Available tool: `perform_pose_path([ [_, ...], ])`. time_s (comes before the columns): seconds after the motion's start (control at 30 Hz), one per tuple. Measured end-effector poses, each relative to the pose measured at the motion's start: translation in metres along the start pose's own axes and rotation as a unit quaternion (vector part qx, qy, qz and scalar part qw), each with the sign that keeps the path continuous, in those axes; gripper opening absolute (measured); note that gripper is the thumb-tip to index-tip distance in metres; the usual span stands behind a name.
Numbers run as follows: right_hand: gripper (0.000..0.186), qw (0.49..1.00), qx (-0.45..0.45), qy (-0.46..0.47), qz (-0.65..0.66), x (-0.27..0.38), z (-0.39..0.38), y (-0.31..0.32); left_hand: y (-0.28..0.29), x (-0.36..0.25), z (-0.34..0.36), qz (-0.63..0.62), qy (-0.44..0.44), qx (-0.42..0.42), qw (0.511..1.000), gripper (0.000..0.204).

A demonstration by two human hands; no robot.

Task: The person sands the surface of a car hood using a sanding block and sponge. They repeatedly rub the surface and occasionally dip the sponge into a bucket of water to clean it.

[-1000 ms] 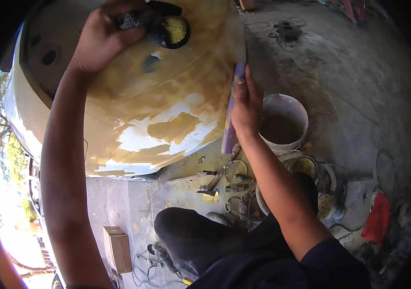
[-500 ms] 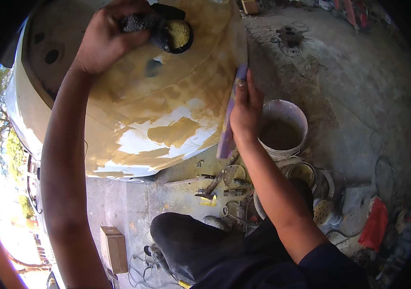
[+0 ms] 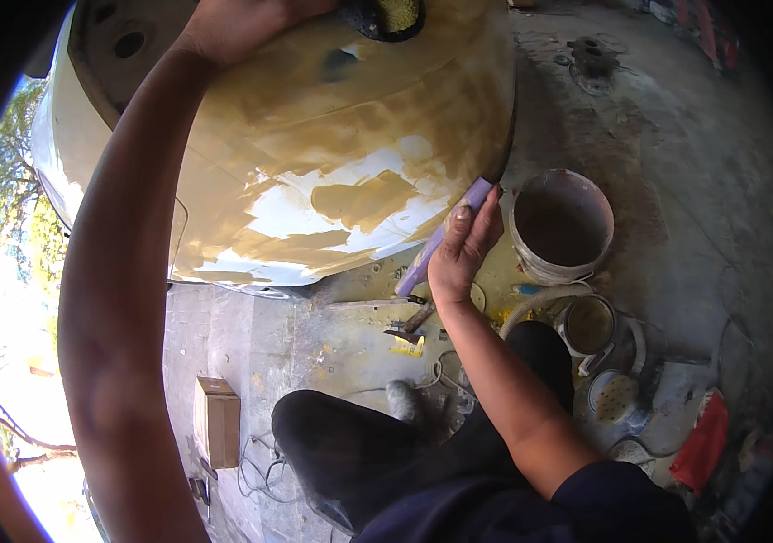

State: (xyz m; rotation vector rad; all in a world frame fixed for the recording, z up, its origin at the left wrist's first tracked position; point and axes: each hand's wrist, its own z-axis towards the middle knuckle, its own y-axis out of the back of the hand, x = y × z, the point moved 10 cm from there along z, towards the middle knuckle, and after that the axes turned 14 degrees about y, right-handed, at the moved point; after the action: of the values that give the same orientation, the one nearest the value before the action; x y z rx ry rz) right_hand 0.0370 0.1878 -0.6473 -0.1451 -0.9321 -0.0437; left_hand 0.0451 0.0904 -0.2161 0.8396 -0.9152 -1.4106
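Observation:
In front of me is a car body panel (image 3: 386, 118), blotched with tan filler and bare white patches. Its rounded lower edge faces me. My right hand (image 3: 463, 249) grips a long, thin purple sanding block (image 3: 445, 235), fingers wrapped round it. The block slants beside the panel's right lower edge, its upper end close to that edge; I cannot tell if they touch. At the top, my left hand (image 3: 242, 27) reaches over the panel, its fingers partly cut off by the frame. By the fingertips is a black round piece (image 3: 386, 32) with a yellow textured face.
A whitish bucket (image 3: 545, 262) stands right of my right hand. A round tin (image 3: 590, 326), a hose (image 3: 545, 294), a perforated sander disc (image 3: 611, 396) and a red cloth (image 3: 701, 443) lie nearby. A cardboard box (image 3: 217, 423) and cables sit on the floor at left.
The panel sits higher and further right in view. My right hand and the block have dropped relative to the panel, the block tilting more. My left hand has slipped partly out of the top.

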Motion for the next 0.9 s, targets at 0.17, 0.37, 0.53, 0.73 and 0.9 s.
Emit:
perform_pose_path([
  [0.17, 0.060, 0.999, -0.046, -0.002, 0.018, -0.017, 0.035, 0.004, -0.005, 0.001, 0.000, -0.037, -0.016, 0.015, 0.999, 0.031],
  [0.37, 0.061, 0.997, -0.078, 0.002, -0.028, 0.011, -0.020, -0.006, 0.001, -0.007, -0.003, -0.058, -0.070, -0.009, 0.996, 0.035],
  [0.53, 0.061, 0.993, -0.111, -0.016, -0.038, 0.007, -0.016, -0.002, -0.003, -0.013, -0.005, -0.109, -0.086, 0.038, 0.990, 0.040],
  [0.73, 0.058, 0.978, -0.163, 0.063, -0.117, 0.022, -0.014, -0.003, -0.008, 0.000, 0.005, -0.143, -0.050, 0.032, 0.988, 0.039],
  [0.9, 0.058, 0.970, -0.183, 0.093, -0.133, 0.041, -0.045, -0.009, -0.007, 0.012, 0.003, -0.145, 0.028, 0.028, 0.989, 0.020],
])
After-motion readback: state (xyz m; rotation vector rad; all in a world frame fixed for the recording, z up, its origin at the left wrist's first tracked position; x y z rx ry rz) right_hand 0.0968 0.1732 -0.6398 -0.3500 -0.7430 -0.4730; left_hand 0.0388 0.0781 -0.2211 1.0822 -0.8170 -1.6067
